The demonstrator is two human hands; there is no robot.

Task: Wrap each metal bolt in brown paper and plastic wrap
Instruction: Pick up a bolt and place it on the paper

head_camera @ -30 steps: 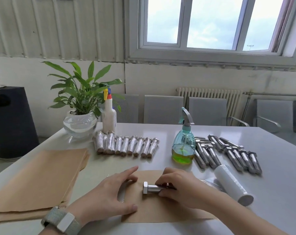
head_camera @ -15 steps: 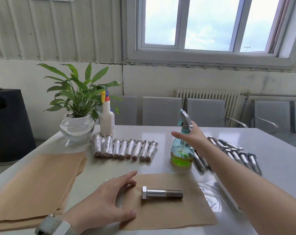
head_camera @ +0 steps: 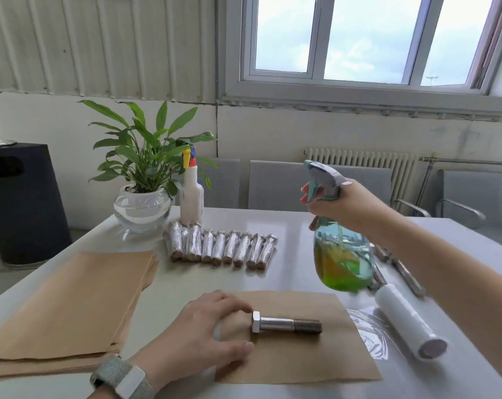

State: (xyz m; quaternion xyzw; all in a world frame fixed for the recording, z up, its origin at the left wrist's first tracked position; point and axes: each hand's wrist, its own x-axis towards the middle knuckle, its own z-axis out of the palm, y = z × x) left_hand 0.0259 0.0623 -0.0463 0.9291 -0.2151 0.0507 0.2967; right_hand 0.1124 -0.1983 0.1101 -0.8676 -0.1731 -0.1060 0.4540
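Observation:
A bare metal bolt [head_camera: 285, 326] lies across a brown paper sheet [head_camera: 316, 358] near the table's front edge, head to the left. My left hand [head_camera: 199, 332] rests on the sheet's left part, fingertips at the bolt head. My right hand [head_camera: 340, 204] grips the neck of a teal spray bottle [head_camera: 342, 260] with green liquid, lifted above the table right of the bolt. A plastic wrap roll [head_camera: 408, 321] lies at the right with film pulled out beside the sheet. Several wrapped bolts [head_camera: 221, 247] lie in a row behind. Unwrapped bolts [head_camera: 408, 276] are partly hidden by my right arm.
A stack of brown paper sheets [head_camera: 65, 306] lies at the left. A potted plant in a glass bowl [head_camera: 141, 208] and a white spray bottle [head_camera: 191, 194] stand at the back left. Grey chairs [head_camera: 275, 185] line the table's far side.
My right hand let go of the bolt, reached back to the teal spray bottle, gripped it and lifted it off the table. My left hand slid right to the bolt head.

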